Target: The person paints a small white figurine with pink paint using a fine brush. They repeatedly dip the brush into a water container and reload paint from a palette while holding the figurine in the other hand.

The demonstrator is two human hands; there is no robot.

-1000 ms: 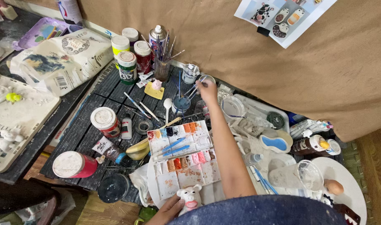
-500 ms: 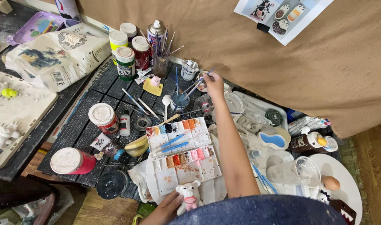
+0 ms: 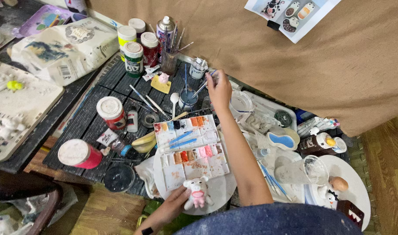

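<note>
My right hand [image 3: 219, 89] reaches forward over the dark slatted board and grips a thin paintbrush [image 3: 201, 87], whose tip points down toward a small water cup [image 3: 188, 99]. My left hand [image 3: 173, 205] stays near the bottom edge and holds a small white figurine with a pink body [image 3: 197, 192] over a white plate [image 3: 220, 190]. A white paint palette [image 3: 190, 146] with orange, pink and blue wells lies between the two hands.
Paint jars [image 3: 133, 58] and a cup of brushes [image 3: 169, 61] stand at the back. A red jar [image 3: 112, 112] and a pink jar [image 3: 78, 153] are on the left. Clear cup [image 3: 303, 170], blue dish [image 3: 282, 140], brown bottle [image 3: 318, 142] crowd the right; brown paper [image 3: 321, 78] behind.
My right hand has shifted slightly toward the water cup with the brush. The camera has moved a little; my left hand still holds the figurine.
</note>
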